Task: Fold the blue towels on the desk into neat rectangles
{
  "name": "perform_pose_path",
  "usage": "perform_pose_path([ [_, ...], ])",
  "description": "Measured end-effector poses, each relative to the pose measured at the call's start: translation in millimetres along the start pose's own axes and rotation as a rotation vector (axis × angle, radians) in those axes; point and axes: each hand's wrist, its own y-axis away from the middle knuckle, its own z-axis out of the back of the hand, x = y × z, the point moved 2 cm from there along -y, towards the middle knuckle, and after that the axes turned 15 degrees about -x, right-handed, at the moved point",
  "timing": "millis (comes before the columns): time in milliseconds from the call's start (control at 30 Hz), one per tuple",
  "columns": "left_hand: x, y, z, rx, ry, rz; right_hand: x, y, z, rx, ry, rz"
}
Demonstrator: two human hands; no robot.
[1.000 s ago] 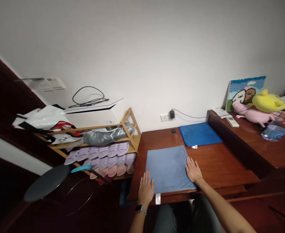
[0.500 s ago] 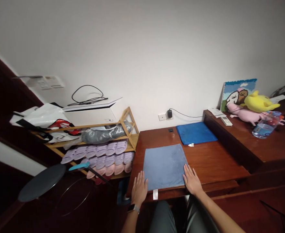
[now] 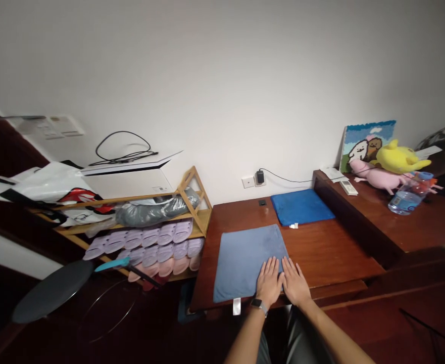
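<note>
A grey-blue square cushion cover (image 3: pixel 245 258) lies flat on the wooden desk (image 3: pixel 316 253), its white tag (image 3: pixel 237 306) hanging over the front edge. My left hand (image 3: pixel 269 283) rests flat on the cover's right part, fingers stretched out. Beside it, thumbs close together, my right hand (image 3: pixel 295 284) lies flat at the cover's right edge, with its fingers out too. Neither hand grips anything. Farther back on the desk is a bright blue folded cloth (image 3: pixel 301 207) with a small white tag.
Left of the desk stands a wooden rack (image 3: pixel 201 215) with purple slippers (image 3: pixel 150 236), a white box (image 3: pixel 127 182) and a bag. A raised surface on the right holds a water bottle (image 3: pixel 407 197), plush toys (image 3: pixel 383 177) and a remote (image 3: pixel 348 188). A dark stool (image 3: pixel 53 290) stands lower left.
My left hand has moved right, from the cover's left edge to beside my right hand. The right hand stays near the right edge. The view has shifted slightly.
</note>
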Motion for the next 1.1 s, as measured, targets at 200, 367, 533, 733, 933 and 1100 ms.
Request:
perform_pose_path([
  [200,131.8,77.2,48.1,-0.056,-0.264,0.254,-2.5,2.4,-7.0,-0.036,-0.003,-0.019],
  [367,187.5,115.5,72.6,-0.097,-0.351,0.322,-3.8,2.5,-8.1,-0.028,-0.008,-0.020],
  [533,180.4,114.6,67.9,-0.145,-0.357,0.326,-2.5,-0.4,-2.8,0.037,-0.017,-0.050],
  [733,181.0,116.3,64.7,-0.211,-0.348,0.323,4.2,-29.5,-1.5,0.016,-0.033,-0.109],
  [933,182.7,121.0,64.5,-0.291,-0.389,0.264,8.9,-122.5,-1.5,0.019,0.003,-0.077],
  [1100,186.1,125.0,66.0,-0.355,-0.416,0.194,-0.7,-173.4,-25.2,0.037,0.025,-0.071],
])
